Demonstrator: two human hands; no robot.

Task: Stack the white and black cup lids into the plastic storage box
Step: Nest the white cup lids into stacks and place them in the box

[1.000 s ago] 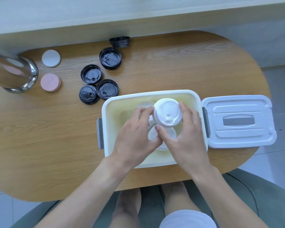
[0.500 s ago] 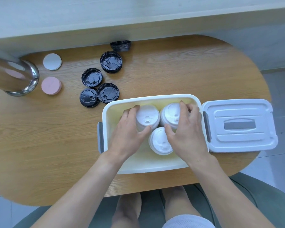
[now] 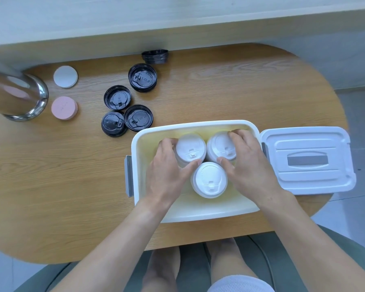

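Note:
The white plastic storage box point(image 3: 198, 213) sits open at the table's near edge. Inside it stand three stacks of white cup lids. My left hand point(image 3: 169, 171) grips the back left stack point(image 3: 191, 151), fingers and thumb curled round it. My right hand point(image 3: 248, 165) grips the back right stack point(image 3: 220, 146) the same way. The front stack point(image 3: 209, 179) stands free between my thumbs. Several black lids lie on the table left of the box: one point(image 3: 142, 77), one point(image 3: 117, 98), one point(image 3: 113, 124), one point(image 3: 138, 118). A small black stack point(image 3: 155, 56) sits at the table's back edge.
The box's white cover point(image 3: 308, 161) lies flat to the right of the box. A shiny metal cylinder point(image 3: 19, 98) stands at the far left, with a white disc point(image 3: 65, 76) and a pink disc point(image 3: 64, 107) beside it. A wall ledge runs behind the table.
A second ago both hands held a white stack above the box. It has since come down into the back right of the box, and my left hand now grips the back left stack.

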